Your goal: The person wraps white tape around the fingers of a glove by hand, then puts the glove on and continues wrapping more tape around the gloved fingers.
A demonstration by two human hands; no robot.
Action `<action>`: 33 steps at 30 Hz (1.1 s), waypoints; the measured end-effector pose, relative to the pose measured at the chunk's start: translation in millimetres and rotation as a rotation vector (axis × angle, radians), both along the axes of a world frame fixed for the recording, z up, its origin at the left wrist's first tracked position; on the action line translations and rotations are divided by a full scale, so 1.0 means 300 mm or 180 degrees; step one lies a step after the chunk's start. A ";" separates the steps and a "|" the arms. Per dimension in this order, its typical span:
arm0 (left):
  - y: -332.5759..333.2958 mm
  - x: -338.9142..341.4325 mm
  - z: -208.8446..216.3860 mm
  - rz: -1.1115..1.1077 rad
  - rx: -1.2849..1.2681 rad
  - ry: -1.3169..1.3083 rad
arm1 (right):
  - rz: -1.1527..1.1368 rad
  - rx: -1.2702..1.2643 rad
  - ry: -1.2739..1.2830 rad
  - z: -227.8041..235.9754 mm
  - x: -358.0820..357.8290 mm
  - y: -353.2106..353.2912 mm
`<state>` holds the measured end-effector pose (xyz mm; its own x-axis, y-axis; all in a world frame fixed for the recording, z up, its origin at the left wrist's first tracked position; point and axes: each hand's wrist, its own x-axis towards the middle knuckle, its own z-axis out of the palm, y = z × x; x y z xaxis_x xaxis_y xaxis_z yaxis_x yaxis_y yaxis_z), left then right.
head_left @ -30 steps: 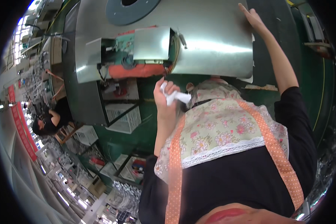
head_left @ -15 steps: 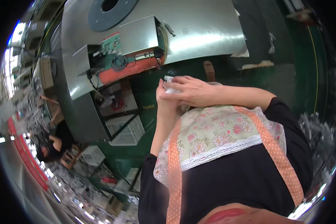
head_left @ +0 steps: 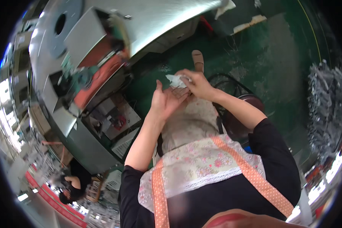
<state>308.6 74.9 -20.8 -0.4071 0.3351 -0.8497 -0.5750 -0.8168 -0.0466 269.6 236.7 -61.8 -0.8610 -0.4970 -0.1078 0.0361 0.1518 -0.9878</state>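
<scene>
A crumpled white tissue (head_left: 174, 80) is pinched in the fingers of my right hand (head_left: 200, 85), in front of my body. Just left of it, my left hand (head_left: 164, 102) is open, palm up, thumb raised and fingers stretched toward the tissue. The left fingertips lie beside or just under the tissue; whether they touch it I cannot tell. Below both hands is a flowered apron (head_left: 195, 167) with orange dotted straps.
A metal workbench (head_left: 159, 22) spans the top left, with a grey disc (head_left: 66, 22), a metal box (head_left: 86, 36) and an orange padded edge (head_left: 102, 80). A dark round stool (head_left: 245, 117) stands right of me, grey scraps (head_left: 325, 110) farther right. Another person (head_left: 76, 182) is at lower left.
My hands were pressed together around the tissue; now the left hand has opened and the right holds the tissue. The view has turned, and the bench sits farther left. The stool has come into view.
</scene>
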 end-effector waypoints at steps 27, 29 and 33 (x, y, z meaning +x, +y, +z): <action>-0.229 0.382 -0.761 -0.1084 -0.0953 -0.0811 | -0.3095 -0.3127 -0.0834 -1.045 -1.333 -0.068; -0.223 0.382 -0.776 -0.1131 -0.0923 -0.0687 | -0.2764 -0.3089 -0.0871 -0.947 -1.425 -0.161; -0.218 0.395 -0.796 -0.1301 -0.0931 -0.0564 | -0.2087 -0.2944 -0.1015 -0.791 -1.507 -0.398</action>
<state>427.1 9.6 -259.7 -0.1348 0.1752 -0.9753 -0.8531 -0.5212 0.0242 -182.5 117.2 -299.1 -0.9804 0.0289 -0.1951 0.1060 -0.7571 -0.6446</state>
